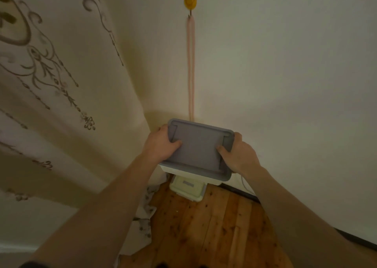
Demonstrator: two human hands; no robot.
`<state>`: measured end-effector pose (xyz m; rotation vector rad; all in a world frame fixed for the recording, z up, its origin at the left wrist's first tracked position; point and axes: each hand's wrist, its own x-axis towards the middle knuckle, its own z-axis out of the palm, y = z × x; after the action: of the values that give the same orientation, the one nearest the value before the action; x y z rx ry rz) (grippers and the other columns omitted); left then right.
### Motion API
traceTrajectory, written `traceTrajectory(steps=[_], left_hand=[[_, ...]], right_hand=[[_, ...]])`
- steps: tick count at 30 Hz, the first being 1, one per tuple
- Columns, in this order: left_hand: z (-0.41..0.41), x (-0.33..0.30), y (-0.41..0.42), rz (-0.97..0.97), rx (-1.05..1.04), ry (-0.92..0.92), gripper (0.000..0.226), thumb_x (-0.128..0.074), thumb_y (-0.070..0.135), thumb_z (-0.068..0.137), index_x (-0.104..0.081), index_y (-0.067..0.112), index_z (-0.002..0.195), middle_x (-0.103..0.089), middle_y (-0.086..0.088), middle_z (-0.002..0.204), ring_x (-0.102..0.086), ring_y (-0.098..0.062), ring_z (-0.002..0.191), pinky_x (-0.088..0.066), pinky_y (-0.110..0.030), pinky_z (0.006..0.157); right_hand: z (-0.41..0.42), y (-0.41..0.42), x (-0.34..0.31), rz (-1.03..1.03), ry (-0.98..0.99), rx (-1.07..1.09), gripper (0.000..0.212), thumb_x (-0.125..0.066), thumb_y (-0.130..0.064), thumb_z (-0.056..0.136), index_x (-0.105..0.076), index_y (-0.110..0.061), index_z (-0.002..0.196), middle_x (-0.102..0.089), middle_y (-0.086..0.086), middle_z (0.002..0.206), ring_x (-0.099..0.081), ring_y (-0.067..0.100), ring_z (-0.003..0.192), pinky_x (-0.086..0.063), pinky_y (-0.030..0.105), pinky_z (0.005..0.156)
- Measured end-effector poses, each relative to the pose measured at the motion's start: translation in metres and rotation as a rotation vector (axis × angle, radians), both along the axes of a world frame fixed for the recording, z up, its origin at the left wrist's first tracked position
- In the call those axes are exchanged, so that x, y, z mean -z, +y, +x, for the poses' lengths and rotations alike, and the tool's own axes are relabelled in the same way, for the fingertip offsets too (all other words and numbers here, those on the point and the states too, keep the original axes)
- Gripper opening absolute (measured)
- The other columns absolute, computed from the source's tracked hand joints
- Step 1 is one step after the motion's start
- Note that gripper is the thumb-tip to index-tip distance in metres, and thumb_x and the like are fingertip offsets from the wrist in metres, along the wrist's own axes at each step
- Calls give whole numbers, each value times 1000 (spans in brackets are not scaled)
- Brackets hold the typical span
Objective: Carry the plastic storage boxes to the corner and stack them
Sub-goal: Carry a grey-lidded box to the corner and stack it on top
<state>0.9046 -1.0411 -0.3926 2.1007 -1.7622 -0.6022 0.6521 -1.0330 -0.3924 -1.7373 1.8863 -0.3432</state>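
Both bare arms reach out toward the corner of the room, where a pale wall (285,84) meets a cream curtain with brown floral embroidery (51,74). Between the two hands is a white plastic storage box with a flat grey-blue lid (199,147), carried level above the floor. The left hand (161,143) clasps the box's left short end, thumb lying across the lid's top; the right hand (239,154) clasps the opposite end the same way, thumb on the lid and the other fingers curled out of sight around the edge.

Directly below it, a second storage box with a pale yellow-cream lid (187,188) sits on the knotty wooden floorboards (214,231), tucked into the corner (only its near part shows beneath the held one). The two boxes appear apart, though the gap is hard to judge from here.

Up on the wall, a yellow smiley-face hook (190,0) holds a long pinkish cord (191,68) that hangs straight down behind the carried box.
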Motion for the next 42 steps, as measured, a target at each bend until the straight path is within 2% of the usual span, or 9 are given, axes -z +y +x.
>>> traceTrajectory(steps=[7, 15, 21, 27, 30, 36, 42], left_hand=[[21, 62, -39, 12, 53, 13, 59, -68, 46, 81, -51, 16, 129, -57, -8, 116, -57, -28, 103, -49, -41, 87], [41, 164, -73, 44, 109, 70, 57, -69, 45, 81, -52, 17, 128, -58, -7, 116, -57, -28, 104, -50, -42, 87], [51, 252, -93, 75, 130, 74, 57, -68, 45, 82, -51, 18, 129, -57, -7, 116, -56, -27, 103, -50, -40, 84], [56, 343, -113, 91, 108, 69, 62, -68, 46, 83, -49, 16, 134, -56, -7, 122, -56, -28, 108, -50, -41, 88], [58, 390, -122, 110, 80, 96, 65, -69, 45, 83, -46, 17, 138, -55, -7, 127, -56, -29, 111, -49, -42, 91], [60, 472, -133, 85, 68, 112, 57, -70, 40, 82, -51, 18, 131, -59, -8, 124, -58, -29, 110, -49, -37, 89], [59, 541, -142, 75, 70, 112, 56, -71, 40, 82, -53, 15, 128, -62, -8, 121, -59, -29, 108, -51, -43, 88]], right_hand=[[19, -28, 63, 30, 6, 63, 69, -55, -51, 95, -25, -17, 148, -62, 12, 123, -64, 33, 102, -56, 48, 84], [38, -51, 158, 35, 39, 118, 69, -56, -51, 94, -27, -18, 148, -63, 13, 123, -65, 33, 101, -57, 45, 81], [47, -67, 245, 36, 44, 115, 70, -56, -48, 95, -26, -14, 148, -62, 16, 121, -63, 36, 102, -50, 39, 76], [52, -88, 332, 43, 49, 95, 73, -56, -47, 96, -24, -10, 149, -61, 19, 123, -61, 37, 106, -50, 41, 81], [54, -96, 380, 40, 38, 82, 70, -56, -46, 96, -26, -10, 148, -61, 19, 120, -62, 37, 103, -50, 40, 79], [57, -107, 463, 34, 41, 74, 70, -56, -47, 96, -26, -9, 148, -61, 19, 121, -61, 37, 103, -50, 40, 78], [56, -112, 536, 16, 29, 64, 69, -56, -46, 96, -27, -8, 146, -61, 20, 119, -62, 38, 100, -53, 44, 79]])
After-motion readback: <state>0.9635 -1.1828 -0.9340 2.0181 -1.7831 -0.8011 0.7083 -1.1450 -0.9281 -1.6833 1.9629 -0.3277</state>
